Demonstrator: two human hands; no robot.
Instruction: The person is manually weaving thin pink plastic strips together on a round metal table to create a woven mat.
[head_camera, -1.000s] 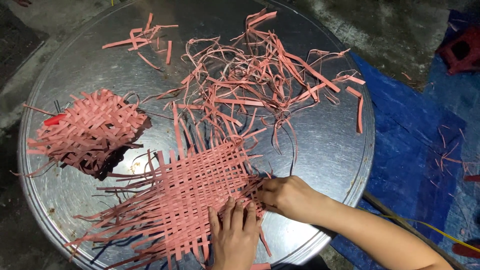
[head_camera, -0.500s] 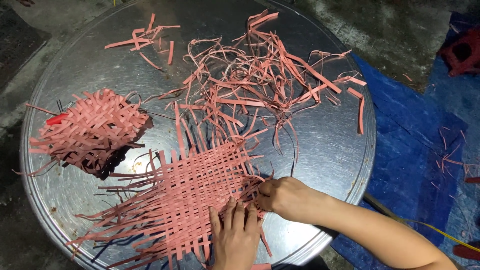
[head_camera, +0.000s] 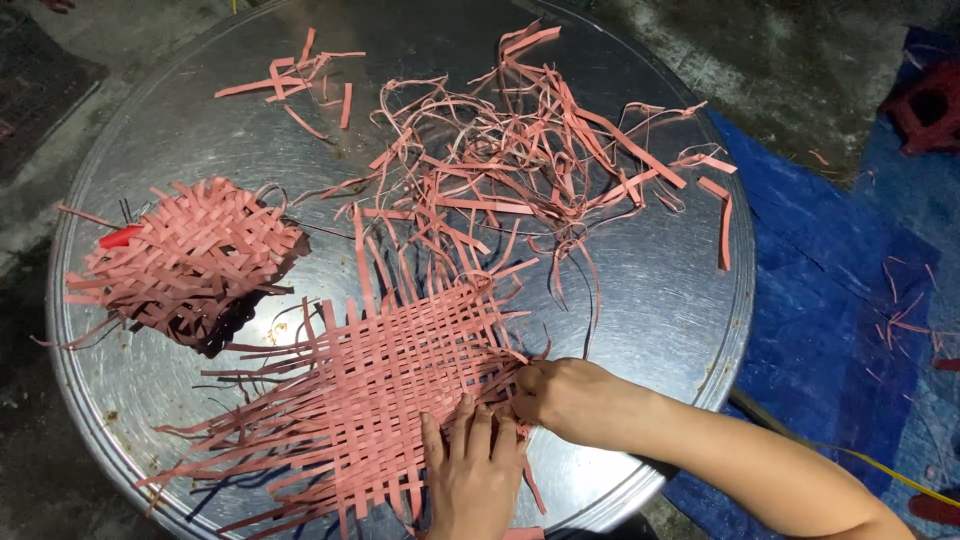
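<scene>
Your left hand (head_camera: 472, 470) lies flat, fingers spread, on the pink woven mat (head_camera: 385, 385) near the round metal tray's (head_camera: 180, 130) near edge; your right hand (head_camera: 560, 395) pinches strip ends at the mat's right edge.

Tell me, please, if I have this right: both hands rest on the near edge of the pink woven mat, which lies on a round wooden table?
Not quite: the table is shiny metal, not wood, as the head view shows. The rest holds: the left hand and right hand are at the near edge of the pink woven mat on that round table.
</scene>
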